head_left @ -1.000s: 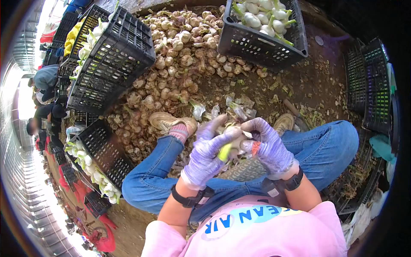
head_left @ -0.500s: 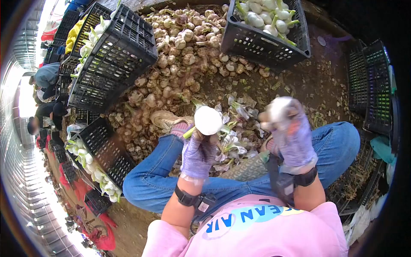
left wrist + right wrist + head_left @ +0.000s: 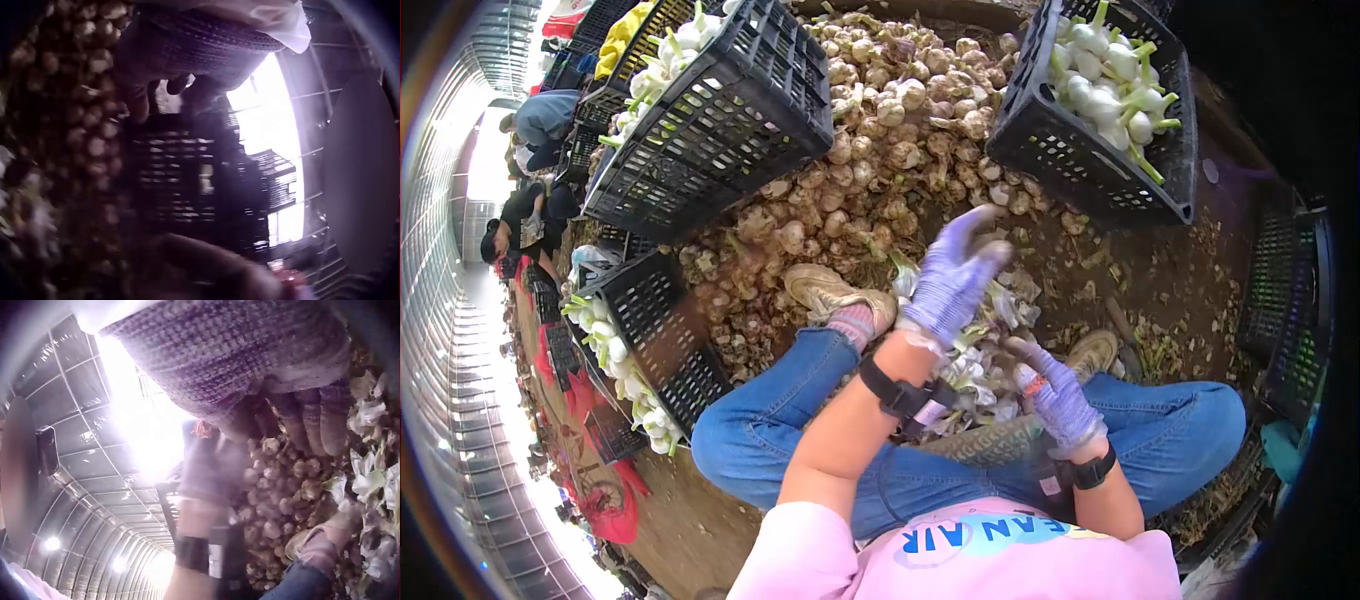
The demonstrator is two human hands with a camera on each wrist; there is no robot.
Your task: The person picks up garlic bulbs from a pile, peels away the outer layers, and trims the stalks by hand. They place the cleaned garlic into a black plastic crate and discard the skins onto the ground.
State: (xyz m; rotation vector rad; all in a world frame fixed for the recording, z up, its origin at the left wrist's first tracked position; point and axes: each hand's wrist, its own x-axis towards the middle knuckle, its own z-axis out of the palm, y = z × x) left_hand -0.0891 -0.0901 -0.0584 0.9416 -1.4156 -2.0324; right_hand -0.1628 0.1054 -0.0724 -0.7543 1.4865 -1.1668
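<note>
My gloved left hand (image 3: 950,280) reaches forward over the ground with its fingers spread, and no bulb shows in it. Beyond its fingertips lies a heap of unpeeled garlic bulbs (image 3: 890,110). My right hand (image 3: 1055,395), gloved with an orange band on one finger, hangs over the lap beside a pile of garlic peelings (image 3: 975,375). Its fingers (image 3: 300,419) are loosely bent in the right wrist view, with nothing visible between them. White trimmed garlic bulbs (image 3: 1105,90) with green stems fill a black crate (image 3: 1080,165) at the upper right.
A tilted black crate (image 3: 720,120) of white garlic stands at the upper left, another crate (image 3: 665,330) by the left knee. Stacked crates (image 3: 1300,300) line the right side. A wooden-handled tool (image 3: 1122,325) lies near the right shoe (image 3: 1093,355). Other people (image 3: 545,125) sit far left.
The white garlic bulb has left my left hand, which has moved forward and right with fingers spread. My right hand has come down toward the lap. The head view has shifted, moving the crates rightward.
</note>
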